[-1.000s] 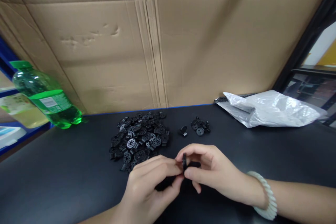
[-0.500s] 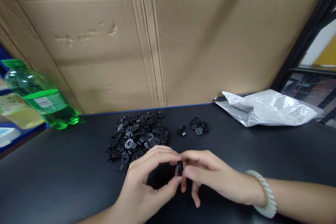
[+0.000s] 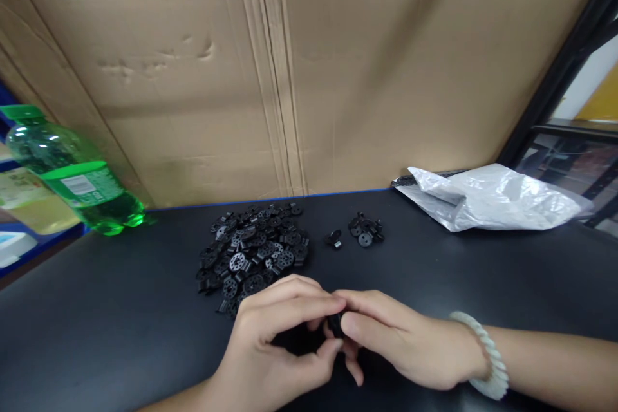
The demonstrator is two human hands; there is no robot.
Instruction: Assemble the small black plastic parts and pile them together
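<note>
Both hands meet low in the middle of the view around one small black plastic part [image 3: 335, 324]. My left hand [image 3: 284, 335] grips it from the left between thumb and fingers. From the right, my right hand [image 3: 391, 331] pinches the same part with thumb and forefinger, its other fingers curled below. Most of the part is hidden by the fingers. Just beyond my left hand lies a large pile of black slotted round parts [image 3: 255, 248]. To its right are a small cluster of black round parts [image 3: 367, 230] and a single black part [image 3: 334, 239] lying apart.
A green plastic bottle [image 3: 80, 174] stands at the left edge of the black table [image 3: 120, 309]. A crumpled silver-white plastic bag [image 3: 497, 199] lies at the back right. Cardboard [image 3: 386, 77] rises along the table's far edge. A dark metal frame [image 3: 555, 71] is at the right.
My hands have shifted slightly downward with the black part. The fingers now close over it more, so less of it shows. The piles have stayed as they were.
</note>
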